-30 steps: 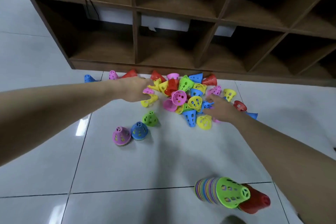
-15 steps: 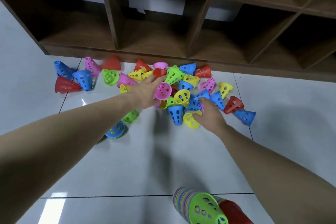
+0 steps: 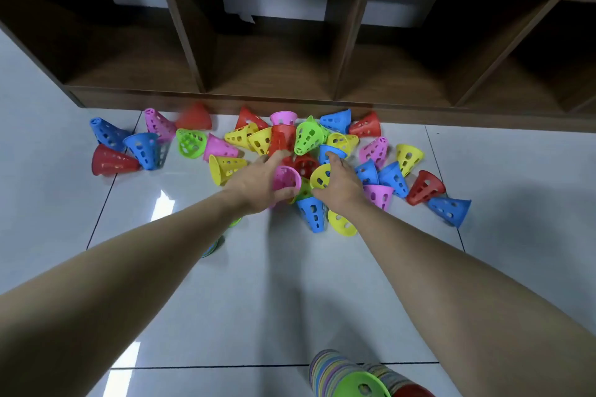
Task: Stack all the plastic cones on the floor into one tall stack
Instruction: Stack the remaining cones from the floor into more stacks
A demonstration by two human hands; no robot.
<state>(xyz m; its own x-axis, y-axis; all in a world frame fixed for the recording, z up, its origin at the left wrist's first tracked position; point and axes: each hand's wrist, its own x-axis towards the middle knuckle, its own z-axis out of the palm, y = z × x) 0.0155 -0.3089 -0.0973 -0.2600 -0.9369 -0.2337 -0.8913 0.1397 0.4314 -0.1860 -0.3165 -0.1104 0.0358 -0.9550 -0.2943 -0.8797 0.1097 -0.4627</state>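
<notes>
A heap of perforated plastic cones in red, blue, yellow, green and pink lies on the white tiled floor in front of a wooden shelf. My left hand (image 3: 258,185) is closed around a pink cone (image 3: 286,178) at the near edge of the heap. Beside it, my right hand (image 3: 340,182) grips a yellow cone (image 3: 320,175), its fingers over the rim. A stack of nested cones (image 3: 350,375) with a green one on top lies at the bottom edge, partly cut off.
A dark wooden cubby shelf (image 3: 290,68) stands right behind the heap. Loose cones are scattered left, a red cone (image 3: 111,160) and a blue cone (image 3: 145,148), and right, another blue cone (image 3: 450,209). My left forearm partly hides a further cone (image 3: 213,245).
The view has closed in on the heap. My right hand has shifted left from the heap's right side onto the yellow cone. My left hand has curled tighter around the pink cone.
</notes>
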